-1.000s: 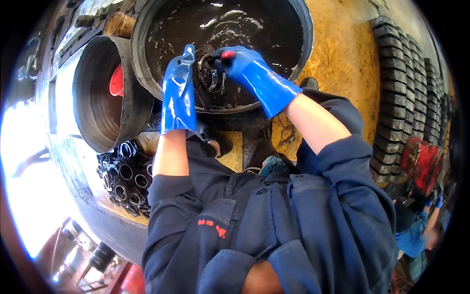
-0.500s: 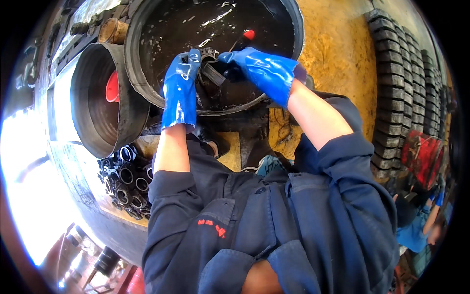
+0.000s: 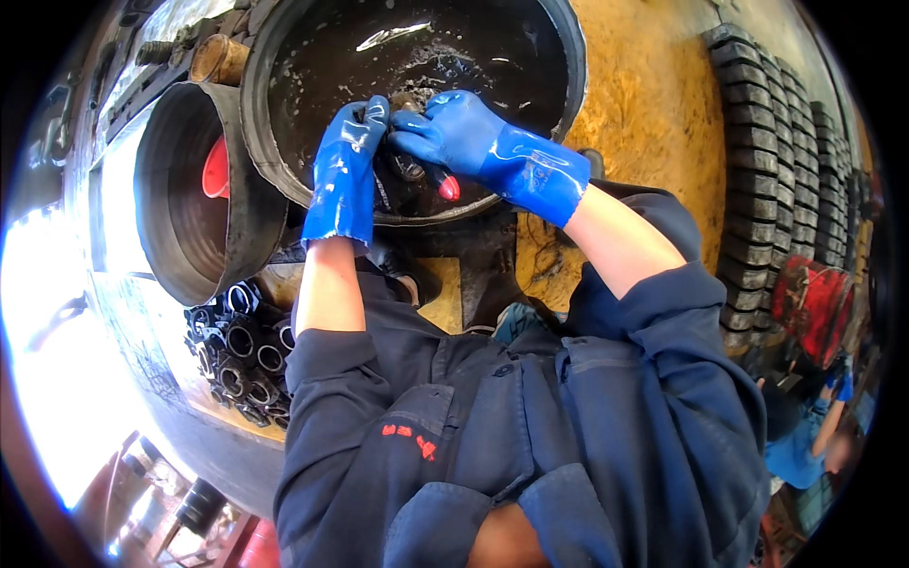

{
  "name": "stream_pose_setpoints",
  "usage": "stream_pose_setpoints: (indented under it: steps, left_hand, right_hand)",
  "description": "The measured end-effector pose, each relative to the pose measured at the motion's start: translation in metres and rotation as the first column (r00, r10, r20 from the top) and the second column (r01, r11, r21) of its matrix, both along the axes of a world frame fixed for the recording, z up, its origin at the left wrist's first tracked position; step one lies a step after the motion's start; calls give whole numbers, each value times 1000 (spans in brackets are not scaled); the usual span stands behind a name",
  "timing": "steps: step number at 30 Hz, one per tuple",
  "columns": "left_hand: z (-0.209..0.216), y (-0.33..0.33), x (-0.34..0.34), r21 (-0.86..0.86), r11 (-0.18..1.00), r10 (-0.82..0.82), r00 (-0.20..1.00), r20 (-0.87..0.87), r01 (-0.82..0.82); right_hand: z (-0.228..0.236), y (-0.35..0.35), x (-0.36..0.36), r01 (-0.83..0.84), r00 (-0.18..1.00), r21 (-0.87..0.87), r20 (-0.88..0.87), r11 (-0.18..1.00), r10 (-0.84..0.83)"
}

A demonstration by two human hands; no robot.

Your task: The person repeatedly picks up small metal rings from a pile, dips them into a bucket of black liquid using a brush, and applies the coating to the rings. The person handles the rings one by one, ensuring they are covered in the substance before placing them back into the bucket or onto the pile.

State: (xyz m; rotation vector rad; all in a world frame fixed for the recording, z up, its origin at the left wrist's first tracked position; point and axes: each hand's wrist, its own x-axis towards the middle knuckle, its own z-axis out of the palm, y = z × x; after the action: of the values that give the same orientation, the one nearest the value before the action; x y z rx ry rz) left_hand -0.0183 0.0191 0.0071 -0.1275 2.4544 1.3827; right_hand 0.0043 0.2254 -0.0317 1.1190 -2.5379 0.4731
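Both hands wear blue rubber gloves and meet over a large round tub [image 3: 576, 71] of dark liquid. My left hand [image 3: 355, 142] is closed on a wet, dark metal part [image 3: 409, 168], which looks ring-shaped; the gloves hide much of it. My right hand [image 3: 461, 133] presses against the part from the right, fingers closed. From under this hand a dark tool handle with a red end [image 3: 449, 187] sticks out toward me; its working end is hidden, so its kind cannot be made out.
Left of the tub, a dark bucket [image 3: 251, 232] leans on its side with a red object [image 3: 217, 168] inside. Black ring-shaped metal parts [image 3: 241, 341] are heaped below it. Stacked black ribbed blocks [image 3: 753, 180] and a red box [image 3: 811, 308] stand right. Another person [image 3: 803, 450] is at far right.
My right hand has turned over and moved in closer to my left. The tool's red end has swung from pointing away to pointing toward me. Liquid ripples beyond the hands.
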Motion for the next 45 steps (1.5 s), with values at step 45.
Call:
stream_pose_setpoints:
  steps: [45]
  left_hand:
    - [-49,-4,26,-101,990,-117,981,-153,102]
  right_hand:
    - [23,25,26,719,266,-189,964,669,-13]
